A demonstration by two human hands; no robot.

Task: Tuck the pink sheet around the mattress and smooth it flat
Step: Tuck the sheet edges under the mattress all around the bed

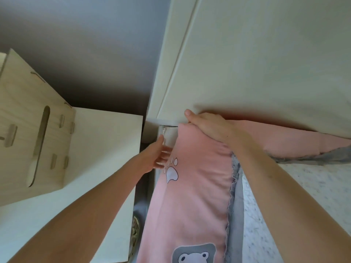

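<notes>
Head view, right hand point(207, 126) atop pink sheet point(191, 196)

Pink sheet point(191, 186): white paw print, grey-framed bear; mattress point(303, 186) white, grey-speckled; headboard point(266, 63) cream.

I see both arms stretched forward; right hand point(208, 126) palm-down, pressing flat; left hand point(158, 155) reaching, fingers extended.

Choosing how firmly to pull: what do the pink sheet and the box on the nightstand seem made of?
Pink sheet: soft knit-like fabric, matte, gathered at a stitched edge, with printed paw and bear; probably cotton, fibre unclear. Box: pale plywood, unvarnished-looking, visible grain, slotted tab joints.
</notes>
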